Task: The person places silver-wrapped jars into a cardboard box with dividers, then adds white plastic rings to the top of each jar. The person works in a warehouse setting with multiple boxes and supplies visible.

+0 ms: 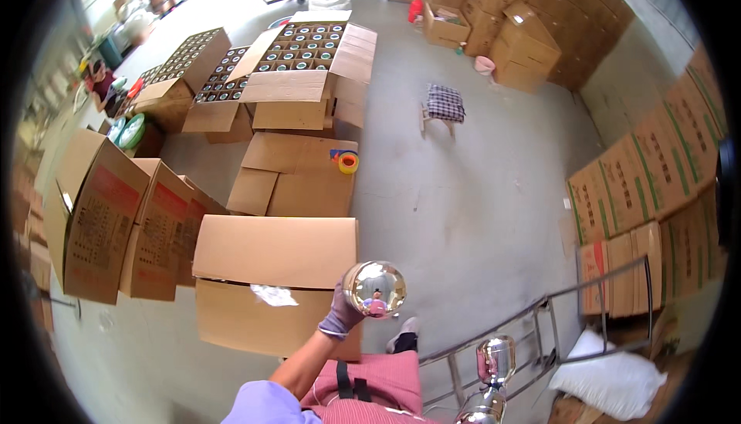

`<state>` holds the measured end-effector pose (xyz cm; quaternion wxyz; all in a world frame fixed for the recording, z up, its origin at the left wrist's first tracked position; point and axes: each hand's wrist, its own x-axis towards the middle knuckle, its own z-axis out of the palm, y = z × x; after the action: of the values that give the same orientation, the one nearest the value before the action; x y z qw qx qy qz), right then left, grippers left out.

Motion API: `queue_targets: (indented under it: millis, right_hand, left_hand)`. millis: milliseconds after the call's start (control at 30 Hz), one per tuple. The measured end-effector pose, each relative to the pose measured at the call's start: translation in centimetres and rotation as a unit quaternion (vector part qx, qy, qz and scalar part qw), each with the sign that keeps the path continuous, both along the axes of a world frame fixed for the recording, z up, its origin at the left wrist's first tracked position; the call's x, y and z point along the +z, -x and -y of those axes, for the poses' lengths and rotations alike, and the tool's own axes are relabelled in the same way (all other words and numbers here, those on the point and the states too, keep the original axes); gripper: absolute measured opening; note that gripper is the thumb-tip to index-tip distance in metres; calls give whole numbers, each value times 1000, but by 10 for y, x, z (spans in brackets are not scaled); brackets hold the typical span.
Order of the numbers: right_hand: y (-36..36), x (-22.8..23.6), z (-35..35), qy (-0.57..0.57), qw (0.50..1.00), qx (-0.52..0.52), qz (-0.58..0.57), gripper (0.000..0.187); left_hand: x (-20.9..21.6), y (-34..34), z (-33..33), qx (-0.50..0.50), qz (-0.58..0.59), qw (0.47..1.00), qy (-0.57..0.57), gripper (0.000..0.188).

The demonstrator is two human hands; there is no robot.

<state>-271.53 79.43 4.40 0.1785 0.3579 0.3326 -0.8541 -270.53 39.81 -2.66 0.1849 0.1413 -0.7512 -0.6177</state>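
Observation:
My left hand [343,312], in a grey-purple glove, is closed round a mirror-bright silver flask liner [375,290]. Its round end faces up, and its lower part is hidden. The liner is just past the right edge of a brown carton [275,251], whose two top flaps lie nearly closed. A crumpled piece of clear plastic [274,295] rests on that carton. My right hand does not show. At the lower right, another silver liner [495,358] and a further silver piece [482,407] are beside a metal frame.
Ahead lies a flat carton [297,177] with a yellow tape roll [348,163]. Beyond it, an open divided carton [302,47] holds several round-topped items. A checked stool [445,104] stands on the floor. A metal rack [544,324] and white sack [610,374] are at right. Another person [102,84] is far left.

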Motion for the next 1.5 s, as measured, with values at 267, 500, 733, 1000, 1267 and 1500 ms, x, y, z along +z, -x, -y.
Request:
queue_targets:
  millis: [267, 500, 733, 1000, 1267, 1500]
  right_hand:
    - [195, -1, -46, 10, 994, 104, 26, 42]
    - [317, -26, 7, 77, 978, 193, 27, 41]
    - [473, -31, 120, 173, 945, 277, 5, 40]
    - [643, 5, 259, 113, 940, 322, 15, 35]
    - [797, -44, 392, 120, 908, 397, 63, 39]
    - [950, -29, 590, 79, 873, 481, 28, 38]
  left_hand:
    - [-44, 55, -56, 99, 170, 952, 235, 48]
    - [-15, 75, -42, 232, 174, 937, 195, 26]
    - [-11, 200, 38, 394, -130, 772, -481, 47]
    - [-8, 385, 186, 328, -232, 724, -561, 46]
    - [-28, 483, 269, 356, -274, 662, -601, 55]
    - [6, 583, 407, 425, -350, 646, -529, 55]
